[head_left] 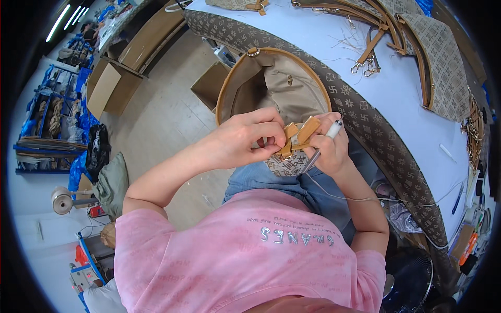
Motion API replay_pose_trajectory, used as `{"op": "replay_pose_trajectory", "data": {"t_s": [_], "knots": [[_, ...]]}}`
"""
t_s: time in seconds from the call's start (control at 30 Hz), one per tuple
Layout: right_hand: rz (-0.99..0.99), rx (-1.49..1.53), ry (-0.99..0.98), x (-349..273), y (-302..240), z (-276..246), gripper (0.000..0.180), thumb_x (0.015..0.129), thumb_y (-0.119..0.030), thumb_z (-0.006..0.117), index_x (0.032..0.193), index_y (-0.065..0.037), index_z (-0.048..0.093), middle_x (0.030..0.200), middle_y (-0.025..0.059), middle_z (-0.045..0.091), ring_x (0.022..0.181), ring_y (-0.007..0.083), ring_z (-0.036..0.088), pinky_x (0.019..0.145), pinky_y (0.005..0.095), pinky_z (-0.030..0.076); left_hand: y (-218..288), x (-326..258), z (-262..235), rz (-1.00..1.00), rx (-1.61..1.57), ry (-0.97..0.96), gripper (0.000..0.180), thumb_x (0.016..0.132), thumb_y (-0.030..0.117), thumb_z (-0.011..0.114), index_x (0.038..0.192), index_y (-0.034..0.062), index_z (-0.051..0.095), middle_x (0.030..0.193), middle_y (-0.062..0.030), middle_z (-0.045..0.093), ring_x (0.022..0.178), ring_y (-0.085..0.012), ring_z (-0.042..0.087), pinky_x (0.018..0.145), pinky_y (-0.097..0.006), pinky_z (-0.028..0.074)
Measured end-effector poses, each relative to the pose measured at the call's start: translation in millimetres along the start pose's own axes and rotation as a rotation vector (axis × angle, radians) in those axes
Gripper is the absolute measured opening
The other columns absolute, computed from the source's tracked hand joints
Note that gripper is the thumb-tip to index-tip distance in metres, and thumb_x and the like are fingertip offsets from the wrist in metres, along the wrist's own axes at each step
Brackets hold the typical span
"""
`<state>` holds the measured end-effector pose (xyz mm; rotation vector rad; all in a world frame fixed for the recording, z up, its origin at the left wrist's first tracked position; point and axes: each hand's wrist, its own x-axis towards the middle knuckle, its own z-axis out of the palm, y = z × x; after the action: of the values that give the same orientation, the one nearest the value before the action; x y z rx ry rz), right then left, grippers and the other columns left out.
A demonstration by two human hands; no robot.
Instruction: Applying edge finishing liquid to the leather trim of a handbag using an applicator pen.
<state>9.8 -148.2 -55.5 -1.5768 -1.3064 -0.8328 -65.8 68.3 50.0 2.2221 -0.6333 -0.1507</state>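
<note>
Bag: patterned exterior, tan rim, beige lining; mouth open and upward, beside the counter. Tan strap: folded at the near rim. Pen-shaped tool: white upper end, held tilted in the right hand.

Near side of bag partly hid bhd hands; patterned pc cut off by top edge.

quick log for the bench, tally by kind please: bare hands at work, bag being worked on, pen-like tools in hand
Left hand and right hand: 2
Bag: 1
Pen-like tool: 1
Total: 4
</note>
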Motion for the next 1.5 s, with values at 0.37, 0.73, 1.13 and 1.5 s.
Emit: {"op": "replay_pose_trajectory", "data": {"t_s": [0.37, 0.73, 1.13, 1.5], "knots": [[0.010, 0.003, -0.008, 3, 2, -3, 0.032, 0.070, -0.006, 0.075, 0.090, -0.007, 0.050, 0.083, 0.0097, 0.055, 0.077, 0.0309, 0.057, 0.074, 0.0441, 0.048, -3, 3, 9, 0.172, 0.183, 0.080, 0.017, 0.076, -0.006, 0.069, 0.087, 0.0037, 0.060, 0.098, -0.0075, 0.057, 0.078, -0.0230, 0.063, 0.065, -0.032, 0.054], [0.018, -0.011, -0.015, 6, 1, -5, 0.034, 0.069, -0.009, 0.077, 0.091, -0.006, 0.051, 0.084, 0.0099, 0.055, 0.079, 0.0315, 0.057, 0.074, 0.0447, 0.048, -4, 7, -2, 0.115, 0.000, 0.015, 0.017, 0.079, -0.006, 0.067, 0.089, 0.0043, 0.059, 0.091, -0.0047, 0.053, 0.073, -0.0173, 0.061, 0.062, -0.030, 0.053], [0.021, -0.018, -0.028, 5, 3, -4, 0.029, 0.070, -0.012, 0.075, 0.087, -0.006, 0.053, 0.085, 0.0106, 0.055, 0.081, 0.0325, 0.057, 0.074, 0.0444, 0.048, -2, 12, -2, 0.095, 0.065, -0.073, 0.017, 0.077, -0.008, 0.068, 0.087, 0.0034, 0.059, 0.090, -0.0069, 0.052, 0.074, -0.0193, 0.061, 0.063, -0.030, 0.054], [0.041, -0.041, -0.083, 2, 1, -12, 0.044, 0.069, 0.002, 0.080, 0.095, -0.008, 0.046, 0.090, 0.0148, 0.058, 0.082, 0.0367, 0.062, 0.078, 0.0495, 0.050, -9, 12, 5, 0.145, 0.049, -0.049, 0.019, 0.075, -0.009, 0.067, 0.086, 0.0029, 0.058, 0.089, -0.0067, 0.052, 0.073, -0.0189, 0.060, 0.061, -0.029, 0.053]]}}
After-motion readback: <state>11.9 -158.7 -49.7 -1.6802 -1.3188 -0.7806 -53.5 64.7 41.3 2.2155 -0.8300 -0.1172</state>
